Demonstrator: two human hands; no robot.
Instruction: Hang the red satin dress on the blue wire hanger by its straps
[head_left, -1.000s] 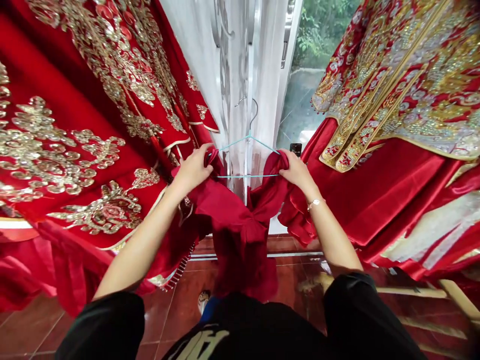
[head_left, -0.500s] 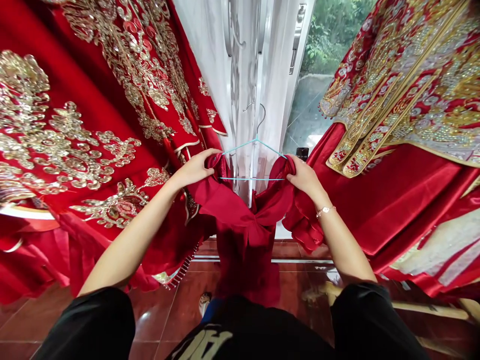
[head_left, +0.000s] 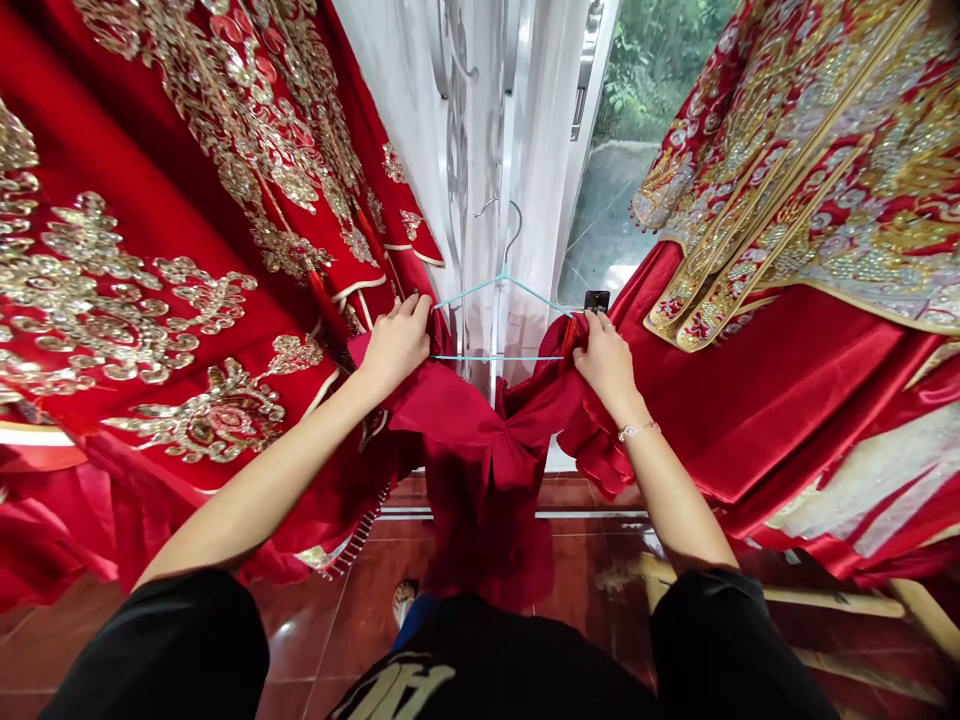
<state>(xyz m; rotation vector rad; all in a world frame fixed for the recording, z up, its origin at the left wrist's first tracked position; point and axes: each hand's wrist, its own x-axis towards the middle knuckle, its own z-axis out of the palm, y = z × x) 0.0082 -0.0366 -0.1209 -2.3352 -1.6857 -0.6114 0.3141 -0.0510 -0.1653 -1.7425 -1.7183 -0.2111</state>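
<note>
A dark red dress [head_left: 480,430] with a bow-like folded neckline hangs in front of me on a thin light-blue hanger [head_left: 501,277] with a metal hook. My left hand [head_left: 400,338] is closed on the dress's left shoulder, by the hanger's left end; its fingertips curl over the cloth. At the other shoulder, my right hand [head_left: 604,358] pinches the red fabric near the hanger's right end. A bracelet [head_left: 637,430] circles my right wrist. The hanger's hook stands free above, beside a white metal rack or frame; whether it touches anything I cannot tell.
Red gowns with gold beading [head_left: 217,410] hang close on the left. On the right is a beaded red and gold garment [head_left: 795,220]. Behind are white curtains [head_left: 480,150] and a glass door. A wooden frame [head_left: 832,600] lies low at right on the tiled floor [head_left: 330,620].
My left hand has turned over the shoulder, its back now facing up more. My right hand has shifted its grip slightly at the other shoulder. The view has moved a little to the right.
</note>
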